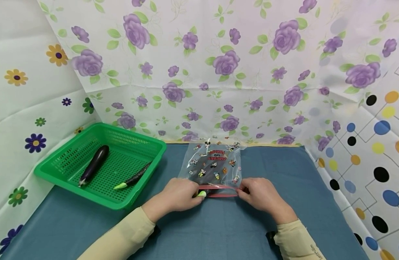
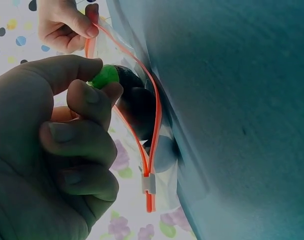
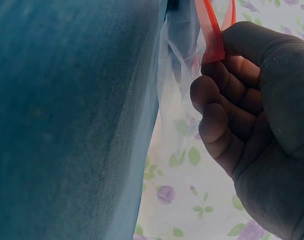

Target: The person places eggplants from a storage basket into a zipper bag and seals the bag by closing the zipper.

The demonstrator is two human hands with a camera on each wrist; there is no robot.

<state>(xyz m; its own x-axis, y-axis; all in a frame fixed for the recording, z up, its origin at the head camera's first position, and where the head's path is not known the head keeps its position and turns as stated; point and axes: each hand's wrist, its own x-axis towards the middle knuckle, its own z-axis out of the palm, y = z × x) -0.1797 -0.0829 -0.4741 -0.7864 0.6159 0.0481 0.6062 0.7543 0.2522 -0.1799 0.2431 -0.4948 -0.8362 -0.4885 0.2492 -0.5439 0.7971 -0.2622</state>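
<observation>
A clear zip bag (image 1: 215,162) with cartoon prints and a red zip edge lies at the table's middle, its mouth parted toward me. My left hand (image 1: 180,195) pinches the bright green tip of a dark, cucumber-like vegetable (image 2: 106,76) at that mouth. The vegetable's dark body reaches into the bag. Beside it in the left wrist view are dark rounded shapes (image 2: 137,112) inside the bag. My right hand (image 1: 259,194) pinches the right end of the red zip edge (image 3: 213,42) between thumb and index finger.
At the left stands a green plastic basket (image 1: 113,205) holding an eggplant (image 1: 95,164) and another dark vegetable (image 1: 134,178) with a green tip. A white slider (image 2: 149,184) sits on the zip. Blue cloth (image 1: 212,231) covers the table, with patterned sheets (image 1: 199,72) around it.
</observation>
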